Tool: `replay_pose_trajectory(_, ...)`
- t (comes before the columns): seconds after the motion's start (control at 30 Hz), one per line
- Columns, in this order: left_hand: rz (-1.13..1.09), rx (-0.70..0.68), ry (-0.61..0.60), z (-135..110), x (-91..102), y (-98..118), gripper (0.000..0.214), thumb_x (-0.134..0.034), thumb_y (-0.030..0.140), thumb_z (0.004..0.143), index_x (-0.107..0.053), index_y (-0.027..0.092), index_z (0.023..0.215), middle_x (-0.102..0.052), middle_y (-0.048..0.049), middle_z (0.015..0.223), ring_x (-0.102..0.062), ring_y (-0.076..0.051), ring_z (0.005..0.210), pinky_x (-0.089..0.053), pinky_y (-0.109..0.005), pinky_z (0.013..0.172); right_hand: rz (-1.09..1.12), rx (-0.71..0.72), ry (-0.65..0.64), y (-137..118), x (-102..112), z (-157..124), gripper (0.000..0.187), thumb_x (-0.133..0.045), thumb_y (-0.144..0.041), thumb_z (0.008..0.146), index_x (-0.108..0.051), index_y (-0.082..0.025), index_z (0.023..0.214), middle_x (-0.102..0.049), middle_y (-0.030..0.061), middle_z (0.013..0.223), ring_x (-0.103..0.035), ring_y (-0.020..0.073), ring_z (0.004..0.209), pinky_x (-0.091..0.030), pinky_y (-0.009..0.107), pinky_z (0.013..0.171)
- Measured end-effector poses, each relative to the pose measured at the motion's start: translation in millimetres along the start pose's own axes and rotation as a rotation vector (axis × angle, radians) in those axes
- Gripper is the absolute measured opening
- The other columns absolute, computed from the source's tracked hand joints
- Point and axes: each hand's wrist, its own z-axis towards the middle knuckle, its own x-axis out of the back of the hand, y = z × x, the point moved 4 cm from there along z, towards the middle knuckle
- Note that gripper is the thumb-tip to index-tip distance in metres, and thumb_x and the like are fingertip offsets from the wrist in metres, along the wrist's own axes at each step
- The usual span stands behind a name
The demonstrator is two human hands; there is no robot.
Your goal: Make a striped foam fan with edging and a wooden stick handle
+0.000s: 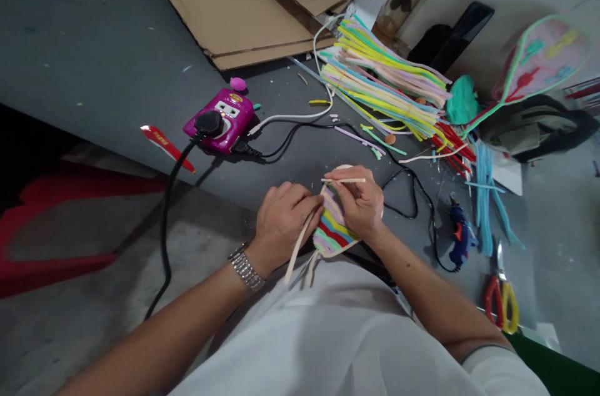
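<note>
Close to my body at the table edge is a small rounded craft piece (334,230), covered in pipe-cleaner stripes of purple, yellow, blue, red and green with a cream rim. My left hand (281,224) is closed on its left edge, and a cream pipe cleaner (296,252) hangs down from those fingers. On the upper right side, my right hand (364,205) grips the piece between thumb and fingers. A straight cream pipe-cleaner end (349,180) lies across its fingertips. The fingers hide part of the striped surface.
Bundles of coloured pipe cleaners (384,84) lie beyond my hands. A blue glue gun (462,237) and scissors (501,299) are at the right. The purple power socket (225,115) has cables running across the table. Cardboard sheets (244,2) lie behind it.
</note>
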Motion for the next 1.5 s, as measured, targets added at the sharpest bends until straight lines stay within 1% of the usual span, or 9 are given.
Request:
replay_pose_trajectory(0.2,0.016,0.022,0.065,1,2.7,1,0.012,-0.067,0.027,0.1,-0.077,0.021,0.1,-0.07,-0.0133,0.137,-0.06,-0.031,0.123,-0.045,-0.047,0.093,0.05,-0.044,-0.095,-15,-4,16,0.01,-0.063,-0.022,0.099,-0.071,-0.025,0.093,-0.079,0.0031,0.096,-0.072,0.0202,0.093,-0.053,0.039,0.088)
replay_pose_trajectory(0.33,-0.009,-0.01,0.037,1,0.6,1,0.009,-0.067,0.024,0.101,-0.075,0.021,0.103,-0.081,-0.0064,0.121,-0.066,-0.03,0.123,-0.042,-0.048,0.093,0.159,-0.021,-0.124,-20,-14,18,0.013,-0.067,-0.017,0.094,-0.066,-0.023,0.083,-0.074,0.0017,0.089,-0.067,0.019,0.088,-0.053,0.036,0.084)
replay_pose_trajectory(0.43,-0.025,-0.027,0.039,-1,-2.0,-1,0.008,-0.066,0.022,0.102,-0.073,0.021,0.105,-0.082,-0.0036,0.117,-0.069,-0.029,0.123,-0.04,-0.047,0.092,0.267,-0.102,-0.106,-17,-18,22,0.012,-0.068,-0.018,0.094,-0.065,-0.023,0.083,-0.072,0.0009,0.087,-0.066,0.0177,0.083,-0.054,0.035,0.08)
replay_pose_trajectory(0.53,-0.029,-0.037,0.069,-3,-3.9,-2,0.008,-0.068,0.021,0.101,-0.072,0.022,0.107,-0.082,-0.0026,0.121,-0.069,-0.028,0.126,-0.04,-0.047,0.092,0.393,-0.165,0.083,-22,0,35,0.012,-0.068,-0.024,0.097,-0.061,-0.024,0.088,-0.072,-0.0003,0.088,-0.069,0.017,0.079,-0.057,0.034,0.074)
replay_pose_trajectory(0.67,-0.021,-0.039,0.07,-5,-4.9,-1,0.009,-0.068,0.021,0.1,-0.072,0.024,0.108,-0.081,-0.0027,0.123,-0.068,-0.029,0.126,-0.04,-0.049,0.095,0.451,0.05,0.452,-50,53,56,0.01,-0.069,-0.02,0.098,-0.064,-0.027,0.093,-0.073,-0.0011,0.087,-0.071,0.0169,0.077,-0.054,0.033,0.067)
replay_pose_trajectory(0.77,-0.019,-0.021,0.06,-3,-3.7,0,0.01,-0.069,0.022,0.1,-0.073,0.024,0.108,-0.081,-0.0025,0.123,-0.068,-0.029,0.123,-0.041,-0.049,0.095,0.359,0.145,0.558,-61,73,52,0.011,-0.072,-0.016,0.096,-0.072,-0.027,0.099,-0.075,0.0004,0.088,-0.072,0.0182,0.076,-0.055,0.035,0.069)
replay_pose_trajectory(0.97,-0.046,0.018,0.023,0,1.1,1,0.01,-0.068,0.024,0.099,-0.076,0.024,0.106,-0.081,-0.0055,0.121,-0.069,-0.029,0.118,-0.043,-0.049,0.093,0.117,-0.061,0.137,-17,31,5,0.008,-0.065,-0.021,0.1,-0.072,-0.025,0.1,-0.077,0.005,0.099,-0.074,0.0223,0.097,-0.059,0.041,0.087)
replay_pose_trajectory(1.1,-0.03,0.001,0.022,2,3.7,2,0.011,-0.068,0.024,0.099,-0.076,0.023,0.106,-0.081,-0.0053,0.12,-0.068,-0.028,0.115,-0.044,-0.048,0.093,-0.012,-0.102,0.124,4,17,-9,0.009,-0.062,-0.027,0.102,-0.071,-0.026,0.099,-0.077,0.0039,0.097,-0.073,0.0214,0.094,-0.057,0.038,0.087)
replay_pose_trajectory(1.5,0.006,-0.004,0.019,4,4.9,3,0.008,-0.07,0.024,0.097,-0.077,0.022,0.102,-0.08,-0.006,0.108,-0.065,-0.027,0.107,-0.042,-0.046,0.087,-0.226,0.029,-0.03,5,4,10,0.015,-0.06,-0.029,0.103,-0.065,-0.027,0.089,-0.076,0.0023,0.09,-0.067,0.022,0.087,-0.046,0.041,0.086)
